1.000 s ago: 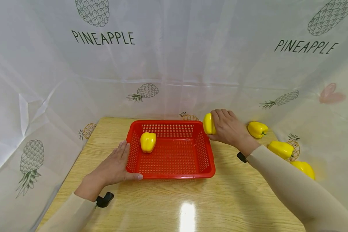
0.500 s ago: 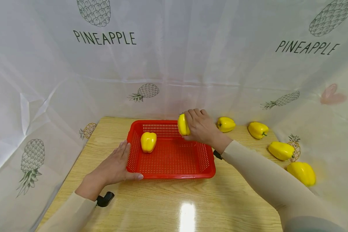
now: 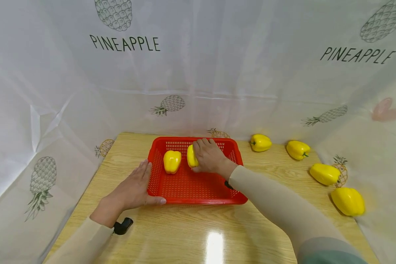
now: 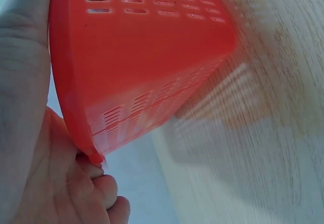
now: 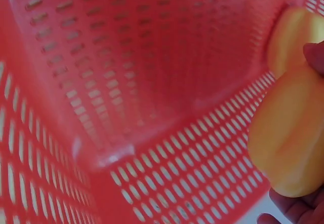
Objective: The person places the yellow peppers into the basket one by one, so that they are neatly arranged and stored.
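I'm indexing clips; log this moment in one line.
left hand: touches red basket | right hand: grips yellow pepper over basket floor | second pepper: in basket | four peppers: on table

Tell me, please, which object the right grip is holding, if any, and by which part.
The right grip holds a yellow bell pepper by opposite sides of its body; in the head view, the grip hides part of it.

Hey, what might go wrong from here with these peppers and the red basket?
The held pepper in the right hand could bump the other pepper in the basket, since they are close. The left hand touches the basket's rim; a push might slide it. The nearest loose pepper, near the right edge of the table, might roll off if nudged.
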### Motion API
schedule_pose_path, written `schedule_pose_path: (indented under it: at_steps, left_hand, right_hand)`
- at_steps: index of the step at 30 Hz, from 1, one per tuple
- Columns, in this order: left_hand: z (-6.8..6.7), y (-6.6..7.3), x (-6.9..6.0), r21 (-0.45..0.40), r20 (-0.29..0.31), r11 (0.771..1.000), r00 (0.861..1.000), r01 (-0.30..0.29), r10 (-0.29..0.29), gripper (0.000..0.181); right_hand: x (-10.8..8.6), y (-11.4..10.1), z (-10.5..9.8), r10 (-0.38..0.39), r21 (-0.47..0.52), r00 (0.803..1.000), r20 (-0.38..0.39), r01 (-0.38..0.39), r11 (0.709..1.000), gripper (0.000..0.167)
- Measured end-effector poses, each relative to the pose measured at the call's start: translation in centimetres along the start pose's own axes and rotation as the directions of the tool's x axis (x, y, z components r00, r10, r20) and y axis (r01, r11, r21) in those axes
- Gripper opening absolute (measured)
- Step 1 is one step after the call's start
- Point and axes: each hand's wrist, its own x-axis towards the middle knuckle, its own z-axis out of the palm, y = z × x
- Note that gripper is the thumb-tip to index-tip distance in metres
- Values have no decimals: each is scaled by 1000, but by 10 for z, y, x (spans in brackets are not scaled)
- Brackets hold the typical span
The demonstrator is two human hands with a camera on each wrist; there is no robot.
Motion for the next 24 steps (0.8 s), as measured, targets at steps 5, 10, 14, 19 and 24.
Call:
schedule_pose_path:
  at_steps: [5,10,14,19,24]
  left_hand:
    - [0,1,1,-2,-12,1000,1000,-8,8,145]
    - [1,1,0,-9,-11,1000,1000,-9,9,145]
    - [2,1,0,-8,-10,1000,1000,-7,7,145]
    - [2,0,0,-8,-16,1000,1000,-9,9,146]
    - [2,-1,0,-8,-10,1000,1000,-4,4,146]
  right_hand:
    - [3,-6,13,12,-36,998,63,-10,999,97]
    - [4,-10,25,6,-40,995,96,-2,999,100]
    - [4,-12,30,9,-30,995,99,-6,1000,104]
    - [5,-14,35,12,-45,995,95,-7,999,103]
    - [6,-14,39,17,-42,996,84,-13,999,102]
